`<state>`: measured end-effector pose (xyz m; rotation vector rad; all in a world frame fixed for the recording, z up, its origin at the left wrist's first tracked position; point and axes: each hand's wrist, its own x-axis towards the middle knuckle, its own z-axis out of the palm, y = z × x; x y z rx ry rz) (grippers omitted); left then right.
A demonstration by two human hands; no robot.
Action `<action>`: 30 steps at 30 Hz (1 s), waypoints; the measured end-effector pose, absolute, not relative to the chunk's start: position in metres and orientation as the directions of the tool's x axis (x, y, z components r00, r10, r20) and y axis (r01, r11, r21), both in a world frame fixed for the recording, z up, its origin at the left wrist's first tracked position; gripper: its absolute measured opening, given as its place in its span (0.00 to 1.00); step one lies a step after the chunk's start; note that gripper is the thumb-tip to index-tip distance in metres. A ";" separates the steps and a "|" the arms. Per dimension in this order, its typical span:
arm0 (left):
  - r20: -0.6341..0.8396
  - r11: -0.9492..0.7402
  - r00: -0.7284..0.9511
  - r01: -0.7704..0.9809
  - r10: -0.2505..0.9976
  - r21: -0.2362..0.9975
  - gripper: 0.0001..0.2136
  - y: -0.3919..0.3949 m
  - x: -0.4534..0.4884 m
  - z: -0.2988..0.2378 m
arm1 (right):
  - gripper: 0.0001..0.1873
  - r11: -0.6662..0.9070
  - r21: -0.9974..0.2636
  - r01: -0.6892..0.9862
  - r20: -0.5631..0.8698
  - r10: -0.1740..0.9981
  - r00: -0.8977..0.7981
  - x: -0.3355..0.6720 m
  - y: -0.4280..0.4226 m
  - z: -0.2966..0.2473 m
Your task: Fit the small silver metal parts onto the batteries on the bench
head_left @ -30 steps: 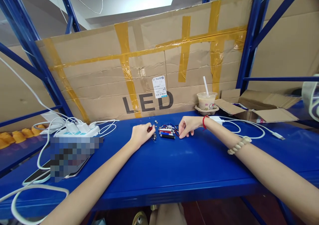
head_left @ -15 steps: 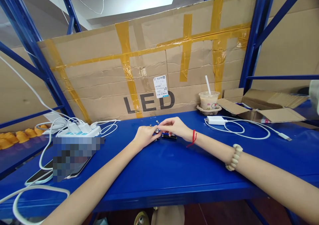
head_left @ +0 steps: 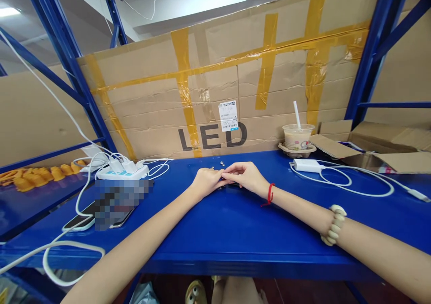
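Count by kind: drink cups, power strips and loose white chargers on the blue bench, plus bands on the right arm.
Drink cups: 1
Power strips: 1
Loose white chargers: 1
Arm bands: 2
Total: 5

Only one thing we can actually read here: "LED" [head_left: 212, 138] in big dark capitals, printed low on the taped-up cardboard sheet [head_left: 144, 93] standing behind the blue shelf [head_left: 235, 236]; right above the E and D sits a white sticker [head_left: 228, 115] with a blue strip on top and rows of tiny print, way too small for us to make out; the drink cup [head_left: 297, 138] has some pinkish print on its side, unreadable too; the phone [head_left: 79, 221] is mostly blurred out; our left hand [head_left: 207, 182] and right hand [head_left: 247, 178] cover the small bits on the shelf, so any print there is hidden.
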<state>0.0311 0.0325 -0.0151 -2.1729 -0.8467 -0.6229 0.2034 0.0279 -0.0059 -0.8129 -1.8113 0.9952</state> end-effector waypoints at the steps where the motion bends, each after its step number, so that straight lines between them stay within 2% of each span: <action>1: 0.641 -0.532 0.669 0.722 0.376 -0.442 0.21 0.032 0.031 -0.015 | 0.19 0.459 -0.879 0.133 0.378 0.839 -0.392 0.203 0.028 -0.006; 6: 0.643 -0.540 0.686 0.703 0.340 -0.463 0.20 0.031 0.032 -0.013 | 0.17 0.414 -0.892 0.182 0.312 0.855 -0.415 0.202 0.027 -0.007; 10: 0.654 -0.517 0.656 0.735 0.377 -0.439 0.18 0.031 0.031 -0.013 | 0.17 0.476 -0.858 0.192 0.368 0.832 -0.416 0.201 0.026 -0.009; 14: 0.683 -0.510 0.617 0.763 0.391 -0.397 0.14 0.032 0.030 -0.015 | 0.14 0.659 -0.709 0.252 0.543 0.738 -0.402 0.202 0.027 -0.012; 17: 0.707 -0.509 0.591 0.777 0.388 -0.370 0.12 0.032 0.030 -0.015 | 0.10 0.733 -0.597 0.326 0.613 0.679 -0.404 0.203 0.026 -0.013; 25: 0.749 -0.519 0.557 0.786 0.358 -0.337 0.08 0.028 0.034 -0.011 | 0.06 0.780 -0.306 0.546 0.690 0.577 -0.437 0.210 0.015 0.001; 30: 0.804 -0.580 0.433 0.803 0.407 -0.139 0.04 0.027 0.035 -0.009 | 0.06 0.756 -0.282 0.591 0.695 0.585 -0.417 0.210 0.015 0.002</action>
